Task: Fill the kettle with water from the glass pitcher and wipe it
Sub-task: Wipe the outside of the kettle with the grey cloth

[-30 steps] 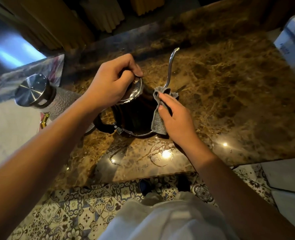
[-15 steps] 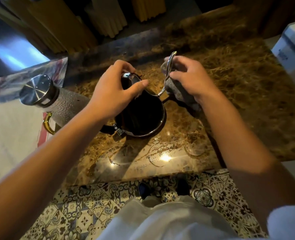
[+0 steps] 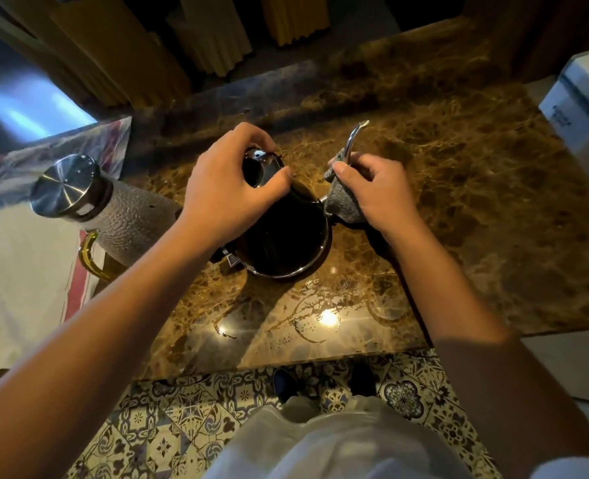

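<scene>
Wiping down the kettle spout on the table

Left hand has its fingers curled around the kettle's lid, right hand pinches a grey cloth around the spout. Pitcher stands just left of the kettle.

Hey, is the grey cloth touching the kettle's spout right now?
Touching. The head view shows the right hand pinching the grey cloth around the lower part of the kettle's spout, with only the upper spout sticking out above the cloth.
</scene>
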`<state>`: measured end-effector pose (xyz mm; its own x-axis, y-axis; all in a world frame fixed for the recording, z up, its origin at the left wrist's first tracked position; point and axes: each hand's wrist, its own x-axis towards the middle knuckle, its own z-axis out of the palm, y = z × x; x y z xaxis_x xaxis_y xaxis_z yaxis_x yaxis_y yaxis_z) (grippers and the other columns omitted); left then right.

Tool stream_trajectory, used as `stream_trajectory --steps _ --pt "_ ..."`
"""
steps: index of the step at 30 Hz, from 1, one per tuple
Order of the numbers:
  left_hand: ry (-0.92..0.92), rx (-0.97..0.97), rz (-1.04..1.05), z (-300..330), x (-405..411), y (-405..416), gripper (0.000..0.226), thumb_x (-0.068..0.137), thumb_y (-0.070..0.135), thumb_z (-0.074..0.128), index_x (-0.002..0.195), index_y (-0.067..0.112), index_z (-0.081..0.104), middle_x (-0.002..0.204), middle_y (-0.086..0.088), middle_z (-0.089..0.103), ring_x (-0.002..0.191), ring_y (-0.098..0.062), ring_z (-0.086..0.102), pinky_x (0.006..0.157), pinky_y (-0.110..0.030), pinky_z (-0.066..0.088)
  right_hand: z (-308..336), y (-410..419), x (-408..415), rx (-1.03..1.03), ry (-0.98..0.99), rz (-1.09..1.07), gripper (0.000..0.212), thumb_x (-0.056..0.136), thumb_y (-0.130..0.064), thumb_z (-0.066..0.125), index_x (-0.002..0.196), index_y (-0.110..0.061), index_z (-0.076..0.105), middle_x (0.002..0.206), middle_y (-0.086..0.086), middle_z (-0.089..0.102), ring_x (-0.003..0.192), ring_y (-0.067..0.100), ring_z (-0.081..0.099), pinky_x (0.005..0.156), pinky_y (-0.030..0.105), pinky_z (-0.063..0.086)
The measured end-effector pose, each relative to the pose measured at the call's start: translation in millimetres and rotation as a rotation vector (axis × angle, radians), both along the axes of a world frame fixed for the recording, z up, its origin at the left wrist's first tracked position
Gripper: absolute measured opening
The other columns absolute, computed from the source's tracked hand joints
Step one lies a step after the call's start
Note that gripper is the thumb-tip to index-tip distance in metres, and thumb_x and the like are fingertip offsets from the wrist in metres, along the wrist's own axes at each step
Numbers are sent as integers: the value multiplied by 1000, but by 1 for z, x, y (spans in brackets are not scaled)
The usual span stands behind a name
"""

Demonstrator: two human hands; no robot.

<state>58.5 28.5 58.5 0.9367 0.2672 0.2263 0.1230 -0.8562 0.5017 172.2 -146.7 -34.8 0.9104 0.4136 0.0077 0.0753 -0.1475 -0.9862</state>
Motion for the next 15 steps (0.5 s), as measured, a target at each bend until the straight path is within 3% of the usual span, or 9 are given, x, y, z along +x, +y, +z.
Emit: stream_trajectory --steps 5,7,10,13,15 --pt "6 -22 -18 4 8 15 36 88 43 71 116 23 64 113 10 68 107 -9 63 87 -15 45 -9 -2 -20 21 19 -82 12 97 -31 71 100 -23 80 98 -4 79 96 12 74 91 47 60" --pt "23 -31 3 6 11 21 34 90 41 73 118 24 66 115 9 69 110 -9 63 86 -12 42 -10 -4 -31 -2 21 -97 23 94 -36 71 105 -18 81 103 -5 79 101 12 73 95 47 59" --pt "38 -35 14 4 13 24 32 92 41 72 120 25 70 119 8 70 116 -9 62 91 -18 44 -11 -5 -44 -10 47 -128 33 91 -42 72 112 -17 79 110 -5 77 107 11 72 97 44 59" --pt "4 -41 34 1 15 22 30 92 41 71 118 26 72 118 8 71 115 -10 62 97 -29 48 -11 -9 -69 137 176 -303 22 96 -23 72 118 -23 69 114 -9 73 107 2 70 96 32 60" --pt "-22 -51 58 -1 15 21 30 92 41 71 117 26 73 117 8 71 114 -10 63 97 -32 50 -14 -10 -88 258 266 -430 18 97 -10 68 112 -20 66 108 -9 73 101 0 71 95 38 61"
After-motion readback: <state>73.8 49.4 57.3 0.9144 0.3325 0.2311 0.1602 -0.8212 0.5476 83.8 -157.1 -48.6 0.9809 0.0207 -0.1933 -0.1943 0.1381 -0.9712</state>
